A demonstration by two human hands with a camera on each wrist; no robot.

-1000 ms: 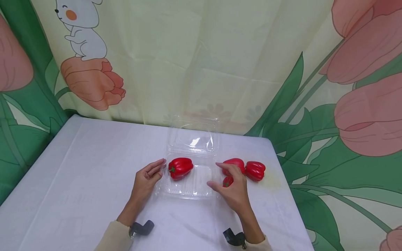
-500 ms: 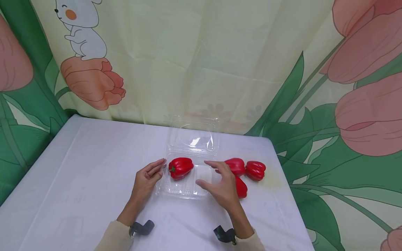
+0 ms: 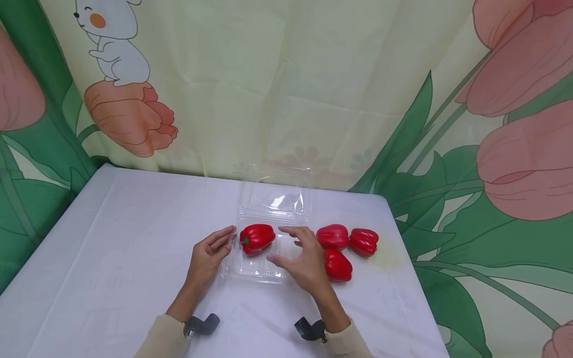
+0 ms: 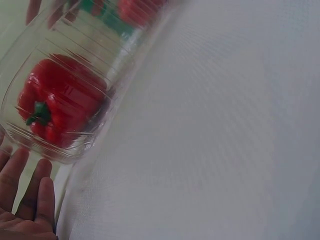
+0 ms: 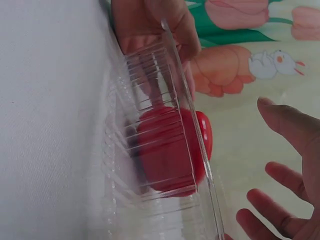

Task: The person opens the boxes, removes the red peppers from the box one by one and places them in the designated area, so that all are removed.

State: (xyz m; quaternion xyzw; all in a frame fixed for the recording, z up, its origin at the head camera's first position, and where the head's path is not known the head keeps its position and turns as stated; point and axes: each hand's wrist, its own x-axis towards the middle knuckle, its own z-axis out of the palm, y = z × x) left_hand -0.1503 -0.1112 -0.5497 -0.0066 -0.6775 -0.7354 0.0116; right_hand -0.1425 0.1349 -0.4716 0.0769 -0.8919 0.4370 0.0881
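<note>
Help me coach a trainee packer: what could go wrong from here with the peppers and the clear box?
1. The clear clamshell box looks light, and only the left hand steadies its left edge. A nudge from the right hand, open above the tray, might slide or tip it.
2. The pepper in the box lies on its side and could roll.
3. The three loose peppers lie near the table's right edge; a careless sweep might knock one off.

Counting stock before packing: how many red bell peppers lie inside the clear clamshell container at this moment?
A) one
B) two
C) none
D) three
A: a single red bell pepper sits in the clear clamshell container, while the three other peppers lie outside on the table to its right.
</note>
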